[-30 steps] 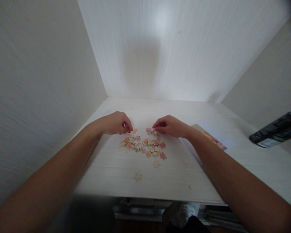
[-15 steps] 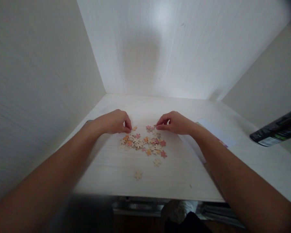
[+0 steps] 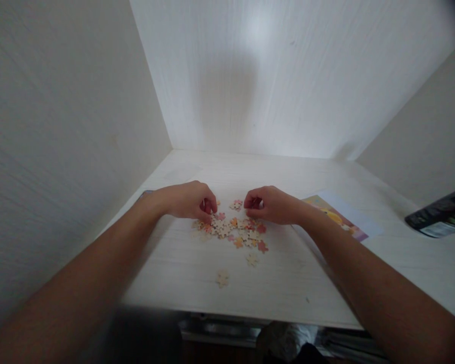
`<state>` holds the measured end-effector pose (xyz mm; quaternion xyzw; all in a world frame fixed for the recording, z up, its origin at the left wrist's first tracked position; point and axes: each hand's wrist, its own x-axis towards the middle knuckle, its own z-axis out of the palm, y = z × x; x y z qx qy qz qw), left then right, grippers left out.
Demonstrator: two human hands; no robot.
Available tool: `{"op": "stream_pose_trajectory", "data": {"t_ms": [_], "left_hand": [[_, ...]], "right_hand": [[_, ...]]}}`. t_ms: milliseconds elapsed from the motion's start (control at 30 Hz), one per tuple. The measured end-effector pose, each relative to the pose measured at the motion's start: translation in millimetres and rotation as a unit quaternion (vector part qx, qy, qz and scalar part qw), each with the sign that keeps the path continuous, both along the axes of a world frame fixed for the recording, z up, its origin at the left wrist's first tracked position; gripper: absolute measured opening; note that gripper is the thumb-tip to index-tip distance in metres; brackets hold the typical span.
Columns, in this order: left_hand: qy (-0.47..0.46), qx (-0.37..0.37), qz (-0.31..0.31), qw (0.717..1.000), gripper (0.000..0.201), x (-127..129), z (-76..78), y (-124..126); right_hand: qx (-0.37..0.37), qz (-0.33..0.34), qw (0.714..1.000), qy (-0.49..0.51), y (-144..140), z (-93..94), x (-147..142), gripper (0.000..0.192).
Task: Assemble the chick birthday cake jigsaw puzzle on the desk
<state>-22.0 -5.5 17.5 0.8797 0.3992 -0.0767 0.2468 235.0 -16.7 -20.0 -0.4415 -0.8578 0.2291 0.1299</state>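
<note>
Small pink, orange and cream puzzle pieces (image 3: pixel 235 230) lie flat in a loose heap between and just below both hands, the heap's long axis running left-right. The left hand (image 3: pixel 191 201) and right hand (image 3: pixel 271 205) are curled, fingertips pressed together over pieces; whether either pinches one, I cannot tell.

Open: bare table (image 3: pixel 273 169) behind the puzzle pieces (image 3: pixel 237 232).
Blocked: wall left; sheet (image 3: pixel 341 217), dark package (image 3: pixel 440 217) right.

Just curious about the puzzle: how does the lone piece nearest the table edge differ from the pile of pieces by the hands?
The lone piece lies by itself, untouched and pale; the pile is many pieces close together, mixing pale, orange and pink, with the left hand and right hand at its far side. Both lie flat on the white table.
</note>
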Motion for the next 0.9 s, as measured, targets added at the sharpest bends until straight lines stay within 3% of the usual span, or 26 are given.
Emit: {"op": "stream_pose_trajectory", "data": {"t_ms": [133, 267, 433, 600, 700, 800, 900], "left_hand": [[-0.003, 0.001, -0.012, 1.000, 0.028, -2.1, 2.5, 1.0], [-0.003, 0.003, -0.003, 1.000, 0.027, -4.4, 5.1, 1.8], [0.010, -0.008, 0.030, 0.999, 0.027, -6.5, 1.2, 6.9], [0.036, 0.012, 0.068, 0.997, 0.028, -11.0, 0.8, 8.9], [0.019, -0.001, 0.049, 0.999, 0.027, -10.1, 6.3, 0.8], [-0.001, -0.029, 0.006, 1.000, 0.041, -4.8, 9.5, -9.4], [0.010, -0.023, -0.012, 1.000, 0.043, -0.2, 6.7, -13.3]], "right_hand": [[-0.023, 0.015, 0.998, 0.058, -2.8, 0.9, -3.4, 0.022], [-0.001, 0.012, 0.998, 0.054, -4.3, 1.4, -4.7, 0.018], [-0.055, 0.050, 0.997, 0.035, -1.2, 3.3, 1.0, 0.011], [0.063, 0.004, 0.996, 0.066, -0.6, -3.1, -6.9, 0.014], [0.108, 0.002, 0.992, 0.066, -4.7, -6.0, -15.7, 0.017], [0.069, 0.031, 0.993, 0.089, -14.0, -1.3, -23.4, 0.019], [0.005, 0.077, 0.995, 0.069, -24.7, 5.1, -31.3, 0.038]]}}
